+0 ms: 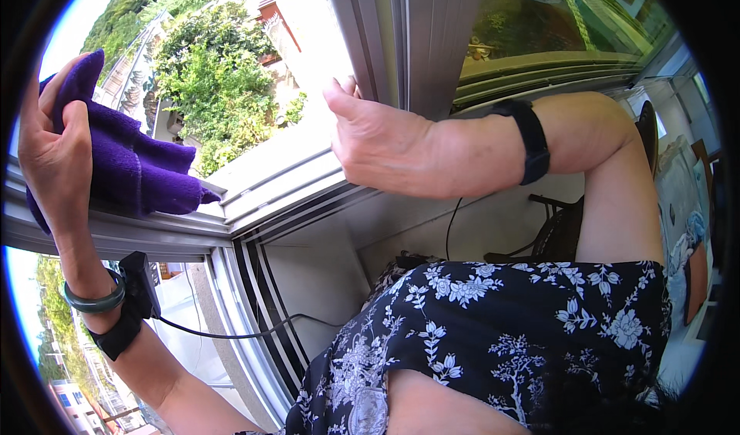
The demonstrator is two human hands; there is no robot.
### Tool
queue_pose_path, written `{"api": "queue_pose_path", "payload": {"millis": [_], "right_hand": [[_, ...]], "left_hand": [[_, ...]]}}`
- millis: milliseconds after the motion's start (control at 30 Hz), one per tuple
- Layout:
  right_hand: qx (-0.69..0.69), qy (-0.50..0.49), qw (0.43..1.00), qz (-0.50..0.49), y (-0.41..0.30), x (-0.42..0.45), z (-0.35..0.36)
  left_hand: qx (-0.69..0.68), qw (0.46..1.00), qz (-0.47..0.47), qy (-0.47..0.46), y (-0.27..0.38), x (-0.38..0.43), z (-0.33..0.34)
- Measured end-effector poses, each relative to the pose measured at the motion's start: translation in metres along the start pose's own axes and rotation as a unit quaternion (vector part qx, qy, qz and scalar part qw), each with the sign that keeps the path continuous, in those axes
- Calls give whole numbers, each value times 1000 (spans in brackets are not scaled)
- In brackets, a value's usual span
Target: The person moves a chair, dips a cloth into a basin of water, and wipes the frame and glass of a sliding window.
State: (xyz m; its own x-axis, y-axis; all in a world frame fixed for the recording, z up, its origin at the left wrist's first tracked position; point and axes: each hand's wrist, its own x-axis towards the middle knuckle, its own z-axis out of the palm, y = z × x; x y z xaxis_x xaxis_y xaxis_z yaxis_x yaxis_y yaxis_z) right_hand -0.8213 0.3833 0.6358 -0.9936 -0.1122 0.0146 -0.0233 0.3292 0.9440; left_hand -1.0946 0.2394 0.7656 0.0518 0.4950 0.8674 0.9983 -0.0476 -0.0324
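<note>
On the far left, my left hand (pixel 60 146) holds a purple cloth (pixel 144 172), bunched between its fingers. The cloth hangs over the metal window frame (pixel 173 227) and its sill corner. A dark green bangle (pixel 95 302) and a black strap with a small black device (pixel 139 284) are on that wrist. My right hand (pixel 376 134) is bent, back of the hand towards me, at the edge of the upright sash frame (pixel 376 41). Its fingers are mostly hidden, so whether they grip the frame cannot be seen. A black band (pixel 532 140) circles the right forearm.
The window stands open at the upper left, with shrubs (pixel 219 88) outside. Glass pane (pixel 520 36) is at the upper right. A black cable (pixel 254 335) runs from the left wrist device towards my body. A dark chair (pixel 555 232) stands beneath the right arm.
</note>
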Motion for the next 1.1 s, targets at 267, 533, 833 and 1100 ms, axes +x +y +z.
{"api": "queue_pose_path", "payload": {"millis": [267, 533, 833, 1100], "right_hand": [[-64, 95, 992, 48, 4, 17, 31], [48, 74, 995, 41, 13, 23, 12], [59, 27, 996, 66, 10, 7, 3], [91, -30, 990, 104, 19, -4, -5]], "left_hand": [[86, 996, 17, 11, -8, -17, -1], [62, 976, -120, -171, 16, -7, -22], [205, 978, -16, 27, 17, -23, -12], [40, 998, -46, 10, 29, -27, -19]]}}
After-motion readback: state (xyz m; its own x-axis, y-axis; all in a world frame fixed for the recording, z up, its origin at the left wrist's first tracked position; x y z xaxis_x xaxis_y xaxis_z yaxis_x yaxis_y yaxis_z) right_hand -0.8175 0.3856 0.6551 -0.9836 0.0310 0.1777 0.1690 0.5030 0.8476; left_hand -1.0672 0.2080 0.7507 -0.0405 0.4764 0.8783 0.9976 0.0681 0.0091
